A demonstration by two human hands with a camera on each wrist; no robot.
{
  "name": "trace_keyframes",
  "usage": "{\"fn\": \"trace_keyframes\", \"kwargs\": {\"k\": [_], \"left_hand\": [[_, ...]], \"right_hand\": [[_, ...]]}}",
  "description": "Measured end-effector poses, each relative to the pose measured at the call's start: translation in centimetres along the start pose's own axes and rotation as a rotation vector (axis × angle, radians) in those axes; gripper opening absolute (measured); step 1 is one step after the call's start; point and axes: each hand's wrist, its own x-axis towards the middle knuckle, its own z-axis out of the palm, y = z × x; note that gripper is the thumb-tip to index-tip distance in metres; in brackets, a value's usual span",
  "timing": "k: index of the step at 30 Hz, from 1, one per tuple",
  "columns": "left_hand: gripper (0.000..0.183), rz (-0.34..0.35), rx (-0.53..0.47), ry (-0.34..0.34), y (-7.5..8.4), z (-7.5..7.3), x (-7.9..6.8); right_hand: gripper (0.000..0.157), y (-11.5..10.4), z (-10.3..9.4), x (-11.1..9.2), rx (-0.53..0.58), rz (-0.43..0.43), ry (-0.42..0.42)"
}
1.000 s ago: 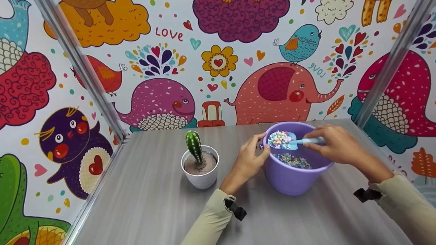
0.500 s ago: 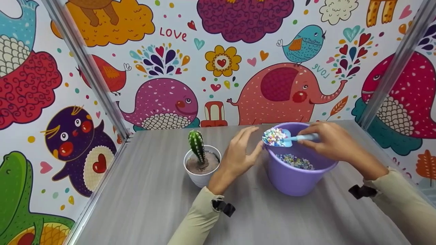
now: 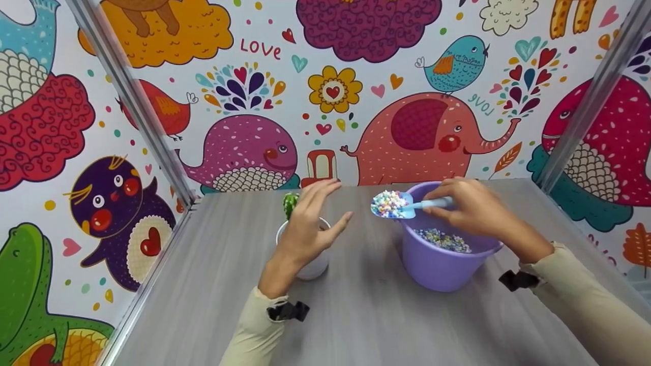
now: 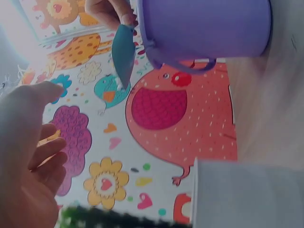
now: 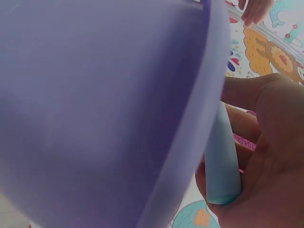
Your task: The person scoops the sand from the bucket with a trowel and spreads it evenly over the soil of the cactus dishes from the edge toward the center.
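My right hand (image 3: pixel 470 207) grips the light-blue handle of a small scoop (image 3: pixel 408 207) heaped with colourful little beads (image 3: pixel 388 204). The scoop's blade juts out past the left rim of a purple bucket (image 3: pixel 441 269), above the table. More beads (image 3: pixel 441 240) lie inside the bucket. In the right wrist view the fingers curl round the scoop handle (image 5: pixel 222 161), beside the bucket's rim. My left hand (image 3: pixel 304 223) is in the air with fingers extended, holding nothing. It overlaps a white pot (image 3: pixel 313 268) with a green cactus (image 3: pixel 290 203), partly hidden behind it.
The grey wood-look table (image 3: pixel 356 315) carries the pot on the left and the bucket on the right. Behind it stands a cartoon-printed wall panel (image 3: pixel 335 142), with metal posts (image 3: pixel 137 107) at the corners. The bucket has a purple handle (image 4: pixel 190 69) hanging at its side.
My left hand has let go of the bucket's rim and moved left to the cactus pot. The bead-filled scoop has travelled left, from inside the bucket to beyond its rim.
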Motion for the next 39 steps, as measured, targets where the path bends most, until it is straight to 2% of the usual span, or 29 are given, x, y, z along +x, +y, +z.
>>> {"fn": "trace_keyframes", "kwargs": {"k": [8,12,16,20,27,30,34,39], "left_hand": [[0.068,-0.045,0.006,0.086,-2.7,-2.5,-1.9],[0.075,-0.100,-0.023,0.126,-4.0,-3.2,-2.7],[0.087,-0.175,-0.040,0.119,-5.4,-3.5,-3.6],[0.098,-0.262,-0.052,0.067,-6.5,-3.3,-4.7],[0.113,-0.480,-0.086,-0.091,-7.7,-2.9,-6.6],[0.115,-0.543,-0.084,-0.149,-8.0,-2.8,-7.2],[0.115,-0.573,-0.104,-0.213,-8.2,-2.6,-7.6],[0.117,-0.565,-0.123,-0.278,-8.5,-2.2,-7.9]], "right_hand": [[0.033,-1.4,1.4,1.3,0.011,-0.036,-0.004],[0.026,-2.0,2.2,1.9,0.019,-0.077,-0.002],[0.023,-2.6,3.0,2.3,0.026,-0.090,-0.007],[0.023,-3.3,3.6,2.6,0.020,-0.095,-0.017],[0.024,-4.3,4.3,3.2,0.020,-0.100,-0.020],[0.024,-4.5,4.6,3.5,0.016,-0.114,-0.019],[0.024,-4.8,5.0,3.7,0.009,-0.131,-0.007],[0.022,-5.2,5.6,4.2,0.007,-0.145,-0.001]]}}
